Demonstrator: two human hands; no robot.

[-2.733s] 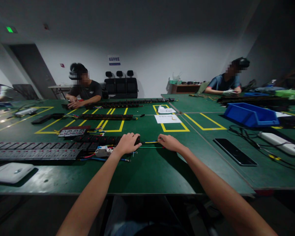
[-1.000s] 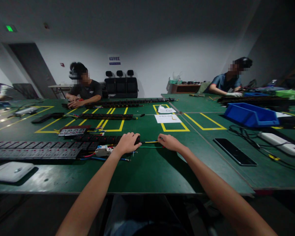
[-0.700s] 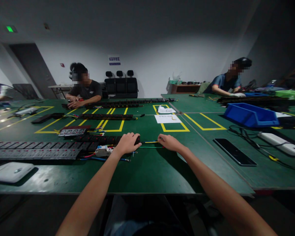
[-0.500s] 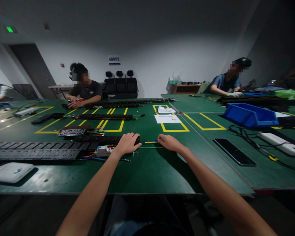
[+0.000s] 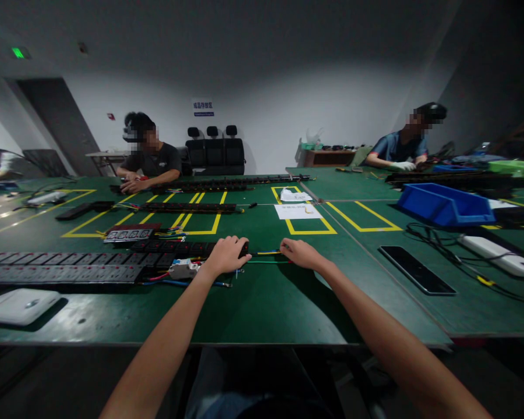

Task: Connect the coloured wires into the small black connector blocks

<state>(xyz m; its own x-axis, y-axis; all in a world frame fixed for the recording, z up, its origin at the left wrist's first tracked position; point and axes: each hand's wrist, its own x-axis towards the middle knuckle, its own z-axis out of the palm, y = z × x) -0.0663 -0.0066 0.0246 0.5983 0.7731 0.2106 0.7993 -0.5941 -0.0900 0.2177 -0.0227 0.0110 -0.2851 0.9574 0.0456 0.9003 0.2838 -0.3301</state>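
My left hand [image 5: 229, 254] is closed over the right end of a black socket strip [image 5: 179, 248] lying on the green table. From that end, yellow and dark wires [image 5: 266, 253] run across to my right hand [image 5: 303, 252], whose fingers pinch them. A green wire [image 5: 266, 262] stretches just below, its far end near my right fingers. Left of my wrist sits a white breaker-like block [image 5: 184, 269] with red and blue leads. It adjoins longer black socket strips [image 5: 61, 272]. My hand hides the strip's end.
A phone [image 5: 414, 270] and a white power bank with cables [image 5: 500, 256] lie at right, before a blue bin [image 5: 446, 203]. Another white device [image 5: 21, 305] is at near left. Paper sheets [image 5: 297, 212] lie ahead. Two co-workers sit across the table.
My hands and the wires stay practically where they were. At far right, the co-worker's gloved hand has shifted slightly left.
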